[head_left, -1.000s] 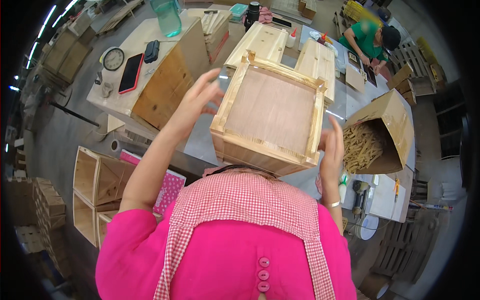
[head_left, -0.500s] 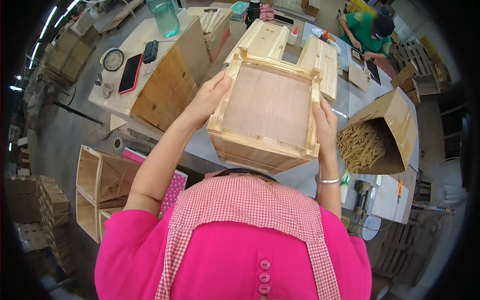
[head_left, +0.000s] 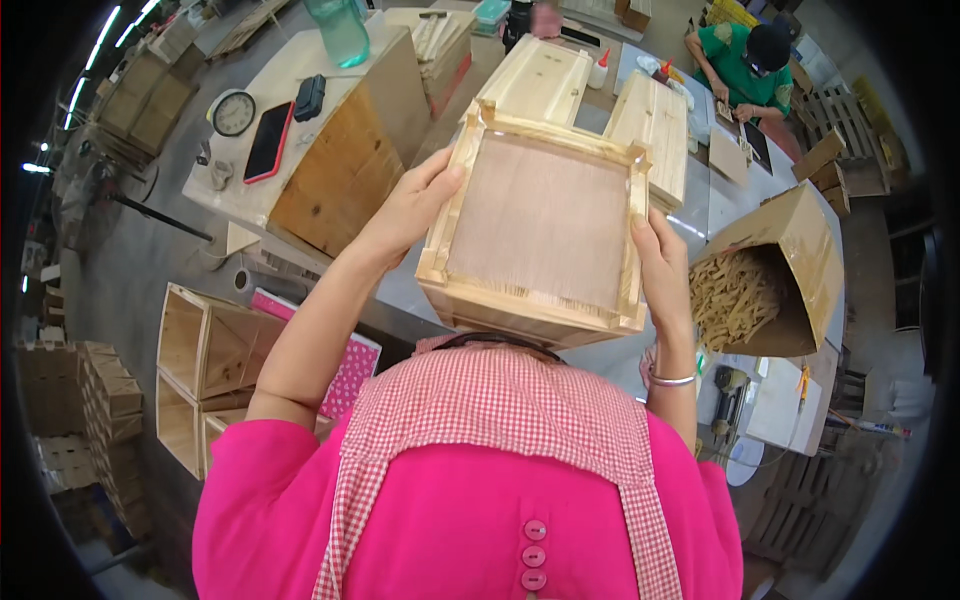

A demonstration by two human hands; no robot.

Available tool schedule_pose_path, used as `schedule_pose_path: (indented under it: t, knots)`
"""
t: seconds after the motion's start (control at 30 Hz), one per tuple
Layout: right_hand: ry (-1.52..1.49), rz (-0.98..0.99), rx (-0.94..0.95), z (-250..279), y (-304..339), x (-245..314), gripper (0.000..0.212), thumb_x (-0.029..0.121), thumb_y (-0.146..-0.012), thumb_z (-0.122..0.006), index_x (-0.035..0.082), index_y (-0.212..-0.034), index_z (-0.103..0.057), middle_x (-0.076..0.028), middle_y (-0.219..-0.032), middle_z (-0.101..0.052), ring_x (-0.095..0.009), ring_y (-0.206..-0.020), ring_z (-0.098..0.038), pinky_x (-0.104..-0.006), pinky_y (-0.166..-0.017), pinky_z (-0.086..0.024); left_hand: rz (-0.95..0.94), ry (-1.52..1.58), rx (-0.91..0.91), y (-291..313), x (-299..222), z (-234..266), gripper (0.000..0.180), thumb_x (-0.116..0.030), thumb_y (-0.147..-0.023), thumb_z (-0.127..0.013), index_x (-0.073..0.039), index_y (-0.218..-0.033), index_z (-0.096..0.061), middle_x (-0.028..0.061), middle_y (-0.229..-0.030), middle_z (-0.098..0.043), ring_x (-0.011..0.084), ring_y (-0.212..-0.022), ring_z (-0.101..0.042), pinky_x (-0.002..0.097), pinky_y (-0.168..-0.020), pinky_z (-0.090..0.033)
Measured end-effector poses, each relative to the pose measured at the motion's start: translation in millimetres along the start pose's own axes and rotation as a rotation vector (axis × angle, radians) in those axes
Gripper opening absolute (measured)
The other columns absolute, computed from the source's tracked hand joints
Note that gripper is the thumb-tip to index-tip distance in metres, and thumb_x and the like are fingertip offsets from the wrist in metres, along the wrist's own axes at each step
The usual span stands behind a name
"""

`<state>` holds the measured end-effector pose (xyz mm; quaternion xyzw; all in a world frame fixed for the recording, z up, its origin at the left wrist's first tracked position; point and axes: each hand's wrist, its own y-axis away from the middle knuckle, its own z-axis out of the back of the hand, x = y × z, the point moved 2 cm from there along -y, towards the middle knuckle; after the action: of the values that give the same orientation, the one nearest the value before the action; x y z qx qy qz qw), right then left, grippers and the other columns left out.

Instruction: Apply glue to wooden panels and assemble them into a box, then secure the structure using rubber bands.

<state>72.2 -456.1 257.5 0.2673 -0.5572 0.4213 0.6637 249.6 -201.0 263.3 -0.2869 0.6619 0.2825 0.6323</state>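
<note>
A pale wooden box (head_left: pixel 540 225) is held between my hands just above the grey worktable. Its flat panel faces up inside a raised frame with small corner blocks. My left hand (head_left: pixel 425 200) grips the left side, thumb on the frame's edge. On the right side, my right hand (head_left: pixel 660 255) presses with its thumb near the rim; its other fingers are mostly hidden behind the box. Beyond the box lie two planked wooden pieces, one on the left (head_left: pixel 535 82) and one on the right (head_left: pixel 648 130).
On the right, a cardboard carton (head_left: pixel 800 250) lies tipped with thin wooden strips (head_left: pixel 738 298) in its mouth. A bench at left carries a red-edged phone (head_left: pixel 268 142), a clock (head_left: pixel 234 113) and a green bottle (head_left: pixel 340 35). Open wooden crates (head_left: pixel 185 340) stand lower left. A co-worker (head_left: pixel 745 75) sits far right.
The view has shifted slightly, moving the surroundings a little. Both hands keep their hold on the box, which tilts slightly so less of its near side shows.
</note>
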Motion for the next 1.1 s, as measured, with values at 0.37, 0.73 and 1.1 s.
schedule_pose_path:
  t: [0.37,0.73,1.1]
  knots:
    - [-0.023,0.153,-0.299,-4,-97,-8,0.031,0.025,-0.1,-0.06,0.004,-0.077,-0.058,0.006,-0.071,-0.047,-0.004,-0.069,-0.04,-0.0235,-0.06,-0.034,-0.075,-0.117,-0.275,-96,-7,-6,0.034,-0.034,-0.097,-0.062,-0.004,-0.09,-0.075,-0.0006,-0.082,-0.064,0.0087,-0.081,-0.055,0.0282,-0.076,-0.045]
    - [0.065,0.314,-0.326,-2,-97,-8,0.036,0.02,-0.099,-0.058,0.002,-0.07,-0.047,0.005,-0.065,-0.04,-0.005,-0.065,-0.035,-0.026,-0.057,-0.032,-0.212,-0.198,-0.315,-93,-2,-11,0.033,-0.029,-0.097,-0.059,-0.004,-0.089,-0.079,-0.0001,-0.08,-0.068,0.0085,-0.077,-0.053,0.0258,-0.075,-0.044]
    - [-0.241,0.165,-0.424,17,-67,-85,0.042,0.032,-0.102,-0.055,0.0,-0.075,-0.055,0.0,-0.067,-0.054,-0.007,-0.066,-0.046,-0.0262,-0.06,-0.039,-0.539,-0.626,-0.317,-36,-55,-23,0.047,-0.036,-0.094,-0.064,-0.003,-0.128,-0.063,0.0172,-0.127,-0.062,0.0294,-0.106,-0.062,0.0394,-0.09,-0.049]
